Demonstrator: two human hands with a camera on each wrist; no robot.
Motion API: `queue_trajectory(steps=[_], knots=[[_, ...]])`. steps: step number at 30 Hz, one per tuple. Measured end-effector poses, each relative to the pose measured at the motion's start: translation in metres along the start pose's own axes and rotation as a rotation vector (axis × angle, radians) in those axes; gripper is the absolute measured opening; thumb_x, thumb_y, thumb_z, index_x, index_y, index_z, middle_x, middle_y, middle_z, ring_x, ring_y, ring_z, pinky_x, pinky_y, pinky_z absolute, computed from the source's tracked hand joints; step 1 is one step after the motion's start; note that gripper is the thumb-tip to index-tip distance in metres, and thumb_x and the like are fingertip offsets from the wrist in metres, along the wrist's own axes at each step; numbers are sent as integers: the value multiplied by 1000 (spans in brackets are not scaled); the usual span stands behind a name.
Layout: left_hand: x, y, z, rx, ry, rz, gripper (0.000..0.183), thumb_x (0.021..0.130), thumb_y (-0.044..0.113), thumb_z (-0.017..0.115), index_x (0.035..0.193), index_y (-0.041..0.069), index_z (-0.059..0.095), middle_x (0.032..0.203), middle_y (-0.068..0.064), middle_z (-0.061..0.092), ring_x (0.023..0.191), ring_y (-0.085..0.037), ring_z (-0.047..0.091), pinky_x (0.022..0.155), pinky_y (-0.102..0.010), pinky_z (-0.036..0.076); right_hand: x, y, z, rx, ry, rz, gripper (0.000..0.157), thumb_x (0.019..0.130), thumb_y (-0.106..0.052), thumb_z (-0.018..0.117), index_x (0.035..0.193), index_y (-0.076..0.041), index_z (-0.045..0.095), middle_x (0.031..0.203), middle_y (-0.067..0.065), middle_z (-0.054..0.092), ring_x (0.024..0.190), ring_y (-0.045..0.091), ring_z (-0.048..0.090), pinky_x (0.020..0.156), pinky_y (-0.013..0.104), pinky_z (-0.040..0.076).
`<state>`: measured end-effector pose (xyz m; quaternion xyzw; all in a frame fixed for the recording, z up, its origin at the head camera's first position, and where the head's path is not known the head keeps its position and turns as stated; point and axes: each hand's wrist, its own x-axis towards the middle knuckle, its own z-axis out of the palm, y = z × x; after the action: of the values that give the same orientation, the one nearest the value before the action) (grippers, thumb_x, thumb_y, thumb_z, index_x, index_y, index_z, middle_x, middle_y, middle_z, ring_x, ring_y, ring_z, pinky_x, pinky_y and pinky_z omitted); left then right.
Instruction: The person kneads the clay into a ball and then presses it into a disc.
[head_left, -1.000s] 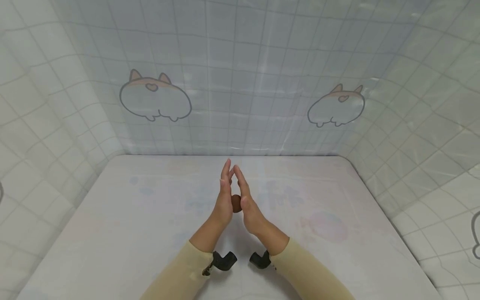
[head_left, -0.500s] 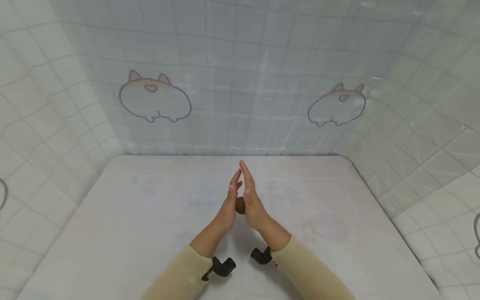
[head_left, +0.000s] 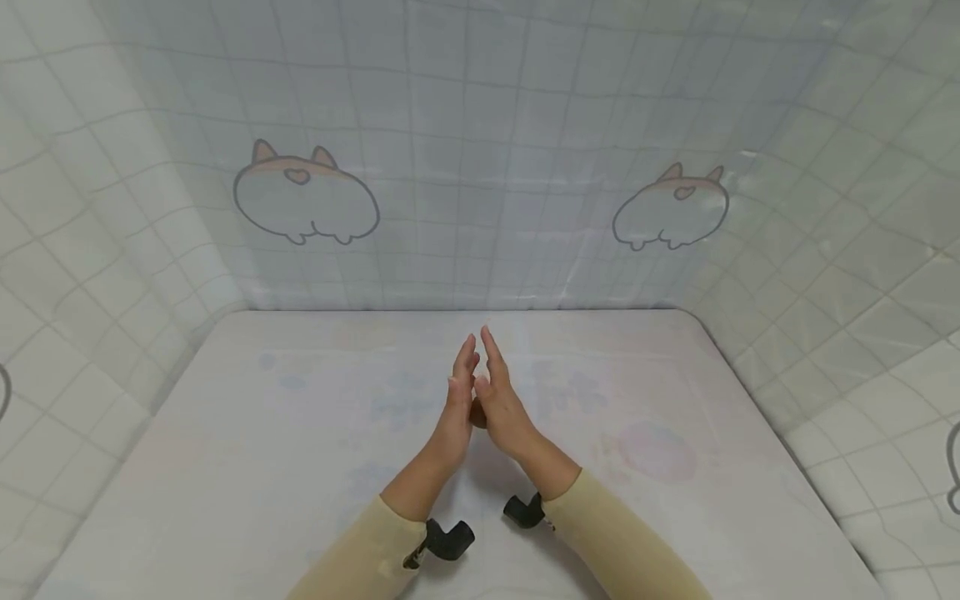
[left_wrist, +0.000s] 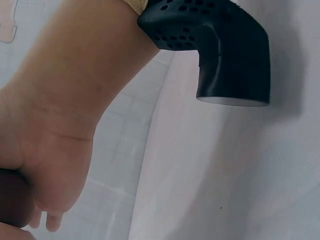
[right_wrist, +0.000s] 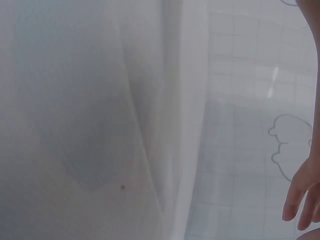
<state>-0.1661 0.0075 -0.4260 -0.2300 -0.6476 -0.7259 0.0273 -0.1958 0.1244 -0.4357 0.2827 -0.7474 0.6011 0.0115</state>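
Note:
Between the two palms sits a small brown ball (head_left: 478, 414), partly covered by the hands. My left hand (head_left: 453, 421) presses on it from the left, fingers straight and pointing forward. From the other side my right hand (head_left: 507, 419) presses flat, its fingers also extended and its thumb leaning inward over the ball. The fingertips of both hands slant close together at the top, above the table. In the left wrist view the ball shows dark against a palm at the lower left edge. The right wrist view catches only some fingers (right_wrist: 296, 200) at its right edge.
A pale patterned cover lies over the table (head_left: 262, 450). Grid-patterned curtains (head_left: 480, 167) with animal drawings hang behind it and at both sides. Black elbow-shaped pieces (head_left: 452, 540) stick out from both cream sleeves (head_left: 367, 550) at the wrists.
The hands slide back and forth against each other with the ball between them. The right hand moved forward, then slightly back as its thumb came inward. The ball is now more hidden.

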Motion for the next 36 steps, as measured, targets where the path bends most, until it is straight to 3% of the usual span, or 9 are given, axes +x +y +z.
queue_trajectory(steps=[3, 5, 11, 16, 19, 24, 30, 34, 36], knots=[[0, -1, 1, 10, 20, 2, 87, 95, 77, 7, 162, 23, -4, 167, -4, -8, 153, -29, -7, 114, -68, 0, -1, 0, 2, 42, 8, -52, 82, 96, -75, 28, 161, -34, -1, 167, -3, 1, 143, 38, 31, 112, 63, 27], [-1, -1, 2, 24, 43, 3, 86, 95, 77, 7, 162, 24, -4, 167, -3, -6, 153, -29, -6, 113, -69, 3, -2, 0, 3, 75, 19, -87, 77, 102, -63, 33, 162, -27, 0, 168, -3, 3, 151, 33, 13, 118, 58, 16], [0, 0, 2, 11, 134, 3, 89, 94, 78, 10, 162, 22, -5, 167, -3, -4, 153, -28, -2, 114, -69, 8, 0, 0, 6, 218, 41, -91, 69, 108, -28, 46, 162, -22, 3, 167, 6, 6, 152, 34, 10, 119, 56, 16], [0, 0, -1, 5, 165, 10, 92, 94, 80, 13, 162, 20, -1, 167, -3, -2, 153, -29, 1, 114, -68, 2, 4, 0, 5, 245, 62, -64, 74, 107, -20, 51, 162, -11, 2, 166, 17, 6, 151, 39, 11, 117, 59, 17], [-1, -1, -6, 43, 171, -10, 86, 97, 76, 12, 162, 20, 0, 167, -4, -1, 152, -30, 2, 114, -67, 1, 5, 0, 3, 233, 80, -53, 73, 106, -14, 52, 161, -11, 4, 166, 15, 9, 151, 35, 14, 118, 58, 17], [-6, -1, -18, 158, 160, -107, 76, 101, 68, 12, 162, 24, -1, 167, -4, 0, 152, -30, 3, 115, -66, 6, 7, -1, -4, 178, 93, -38, 74, 104, -13, 57, 162, -23, 12, 164, 7, 20, 150, 28, 22, 118, 53, 21], [-7, 4, -42, 365, 71, -209, 78, 101, 68, 11, 161, 21, -4, 167, -9, -9, 152, -36, -3, 111, -73, 5, 9, -2, -23, 74, 89, 27, 76, 101, -22, 63, 161, -29, 18, 162, 7, 28, 148, 29, 27, 114, 50, 32], [-6, 12, -61, 457, 35, -232, 79, 102, 68, 13, 162, 18, -1, 166, -12, -10, 151, -38, -6, 109, -75, 1, 10, -5, -41, -9, 74, 90, 73, 101, -29, 64, 160, -28, 22, 162, 5, 28, 148, 32, 26, 95, 46, 50], [-6, 14, -70, 524, 24, -244, 81, 101, 69, 12, 162, 18, 1, 167, -13, -9, 151, -40, -5, 107, -77, 1, 11, -5, -50, -80, 68, 111, 73, 100, -32, 65, 160, -27, 24, 162, 2, 29, 148, 33, 26, 87, 41, 53]])
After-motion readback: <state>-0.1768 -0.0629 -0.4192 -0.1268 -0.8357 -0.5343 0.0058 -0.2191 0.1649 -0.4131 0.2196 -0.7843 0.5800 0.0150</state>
